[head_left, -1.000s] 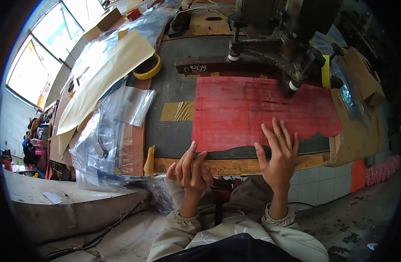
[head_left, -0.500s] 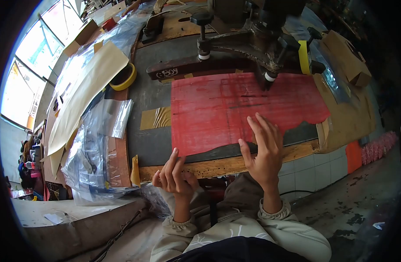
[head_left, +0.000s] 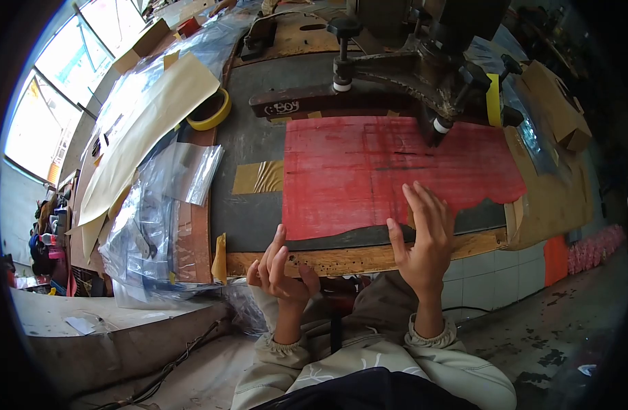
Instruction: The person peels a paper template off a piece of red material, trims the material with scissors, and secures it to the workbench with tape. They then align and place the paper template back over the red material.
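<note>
As the right hand (head_left: 426, 249) spreads over the near edge of the wide, thin, streaky red sheet (head_left: 368, 184), flat fingers and light, even pressure should serve best; a hard push might ruck it. Palm down, thumb apart, nothing gripped; actual contact unclear. Left hand (head_left: 281, 273) empty, fingers loosely curled, index fingertip near the sheet's near left corner. Sheet flat on the dark grey board (head_left: 242, 222), far edge close along the long dark bar (head_left: 327, 102).
</note>
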Tool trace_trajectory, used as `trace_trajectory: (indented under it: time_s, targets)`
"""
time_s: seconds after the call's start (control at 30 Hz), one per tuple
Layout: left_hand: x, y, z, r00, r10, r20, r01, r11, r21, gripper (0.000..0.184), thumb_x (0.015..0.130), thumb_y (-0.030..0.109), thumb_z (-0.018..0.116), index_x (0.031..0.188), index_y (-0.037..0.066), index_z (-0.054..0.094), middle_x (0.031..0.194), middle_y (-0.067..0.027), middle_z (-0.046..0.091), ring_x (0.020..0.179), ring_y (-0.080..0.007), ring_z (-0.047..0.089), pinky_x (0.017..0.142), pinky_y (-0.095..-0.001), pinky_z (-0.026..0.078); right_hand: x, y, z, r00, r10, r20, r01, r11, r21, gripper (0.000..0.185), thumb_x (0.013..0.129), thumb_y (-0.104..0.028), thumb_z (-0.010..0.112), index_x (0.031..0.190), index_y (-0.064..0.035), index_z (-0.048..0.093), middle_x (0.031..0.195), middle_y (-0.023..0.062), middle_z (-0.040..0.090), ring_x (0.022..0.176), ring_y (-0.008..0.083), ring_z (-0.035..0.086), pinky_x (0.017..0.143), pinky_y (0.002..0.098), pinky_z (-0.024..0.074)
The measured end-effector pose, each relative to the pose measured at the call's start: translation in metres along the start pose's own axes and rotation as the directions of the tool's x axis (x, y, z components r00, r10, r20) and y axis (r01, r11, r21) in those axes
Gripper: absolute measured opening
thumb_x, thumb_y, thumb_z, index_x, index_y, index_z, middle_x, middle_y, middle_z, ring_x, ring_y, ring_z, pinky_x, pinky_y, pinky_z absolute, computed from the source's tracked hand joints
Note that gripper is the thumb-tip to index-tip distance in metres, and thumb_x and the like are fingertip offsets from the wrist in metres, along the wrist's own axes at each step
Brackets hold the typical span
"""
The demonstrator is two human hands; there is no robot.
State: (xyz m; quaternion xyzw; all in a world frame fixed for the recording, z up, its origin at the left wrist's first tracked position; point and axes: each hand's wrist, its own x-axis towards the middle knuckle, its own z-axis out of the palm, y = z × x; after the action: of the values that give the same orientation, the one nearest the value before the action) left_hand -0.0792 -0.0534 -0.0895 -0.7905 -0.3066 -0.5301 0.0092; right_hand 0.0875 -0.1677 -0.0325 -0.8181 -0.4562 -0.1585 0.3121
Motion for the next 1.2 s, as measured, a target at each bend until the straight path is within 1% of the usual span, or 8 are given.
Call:
trace_trajectory:
  time_s: [0.47, 0.7, 0.73, 0.83, 0.93, 1.0, 1.1, 1.2]
  targets:
    - [0.009, 0.006, -0.008, 0.999, -0.018, 0.052, 0.011, 0.992, 0.127, 0.027, 0.08, 0.024, 0.041, 0.08, 0.015, 0.067, 0.113, 0.0005, 0.064, 0.089, -0.0075, 0.062, 0.091, -0.0271, 0.027, 0.001, -0.002, 0.002, 1.0, -0.02, 0.011, 0.02, 0.999, -0.026, 0.034, 0.08, -0.02, 0.063, 0.112, -0.0068, 0.061, 0.121, 0.0132, 0.054, 0.111, 0.0324, 0.05, 0.096, 0.0452, 0.0357]
    - [0.053, -0.015, -0.074, 0.972, 0.058, 0.228, -0.006, 0.975, -0.221, 0.018, 0.069, 0.012, 0.063, 0.087, 0.01, 0.066, 0.12, -0.0123, 0.057, 0.102, -0.0209, 0.057, 0.085, -0.0358, 0.043, 0.001, 0.0, -0.001, 0.998, -0.017, 0.056, 0.019, 0.999, -0.026, 0.032, 0.08, -0.019, 0.062, 0.11, -0.0064, 0.061, 0.123, 0.012, 0.055, 0.115, 0.0307, 0.049, 0.098, 0.0443, 0.035]
    - [0.068, -0.047, -0.096, 0.937, 0.241, 0.253, -0.24, 0.97, -0.038, 0.026, 0.072, 0.013, 0.064, 0.096, 0.002, 0.064, 0.115, -0.0182, 0.055, 0.101, -0.0325, 0.056, 0.086, -0.0439, 0.044, 0.001, 0.0, -0.002, 0.997, -0.025, 0.067, 0.026, 0.999, -0.023, 0.032, 0.08, -0.018, 0.062, 0.111, -0.0064, 0.061, 0.123, 0.0118, 0.055, 0.115, 0.031, 0.049, 0.099, 0.0446, 0.0346]
    - [0.149, -0.136, -0.137, 0.942, 0.204, 0.265, -0.323, 0.758, 0.566, 0.037, 0.07, 0.014, 0.07, 0.105, 0.007, 0.061, 0.107, -0.0115, 0.058, 0.093, -0.0291, 0.055, 0.077, -0.0394, 0.045, 0.003, -0.001, -0.004, 0.997, -0.019, 0.073, 0.022, 0.999, -0.037, 0.032, 0.08, -0.015, 0.062, 0.111, -0.0061, 0.061, 0.123, 0.0117, 0.055, 0.116, 0.0316, 0.049, 0.1, 0.0456, 0.0335]
    - [0.262, -0.248, -0.144, 0.929, 0.017, 0.371, -0.228, 0.815, 0.534, 0.019, 0.083, 0.018, 0.059, 0.1, 0.009, 0.056, 0.098, -0.0114, 0.062, 0.085, -0.0366, 0.061, 0.075, -0.0438, 0.047, -0.001, -0.018, -0.005, 0.998, -0.028, 0.052, 0.032, 0.996, -0.078, 0.031, 0.081, -0.014, 0.061, 0.11, -0.0049, 0.061, 0.122, 0.0126, 0.055, 0.116, 0.0317, 0.049, 0.101, 0.0472, 0.0324]
    - [0.311, -0.336, -0.136, 0.884, -0.261, 0.387, -0.147, 0.631, 0.762, 0.022, 0.089, 0.023, 0.051, 0.105, 0.01, 0.057, 0.093, -0.0189, 0.063, 0.089, -0.0386, 0.059, 0.072, -0.0427, 0.049, 0.003, -0.05, -0.005, 0.994, -0.102, 0.032, 0.104, 0.992, -0.072, 0.03, 0.081, -0.013, 0.061, 0.11, -0.0039, 0.061, 0.121, 0.0136, 0.055, 0.116, 0.0313, 0.049, 0.101, 0.0484, 0.0318]
    - [0.329, -0.543, -0.13, 0.884, -0.307, 0.352, -0.058, 0.675, 0.735, 0.023, 0.086, 0.024, 0.051, 0.105, 0.012, 0.058, 0.094, -0.021, 0.064, 0.094, -0.0391, 0.06, 0.079, -0.0449, 0.048, -0.001, -0.113, 0.017, 0.945, -0.283, 0.163, 0.244, 0.943, 0.226, 0.028, 0.087, -0.024, 0.058, 0.107, -0.005, 0.062, 0.12, 0.0141, 0.056, 0.115, 0.0268, 0.051, 0.099, 0.0458, 0.0346]
    - [0.313, -0.617, -0.109, 0.813, -0.527, 0.246, 0.142, 0.59, 0.795, 0.033, 0.083, 0.026, 0.055, 0.109, 0.007, 0.057, 0.103, -0.0231, 0.062, 0.1, -0.0388, 0.059, 0.085, -0.0452, 0.046, -0.004, -0.149, 0.053, 0.899, -0.387, 0.205, 0.357, 0.919, 0.166, 0.032, 0.091, -0.034, 0.05, 0.105, -0.0091, 0.064, 0.117, 0.009, 0.059, 0.109, 0.0215, 0.056, 0.096, 0.039, 0.0387]
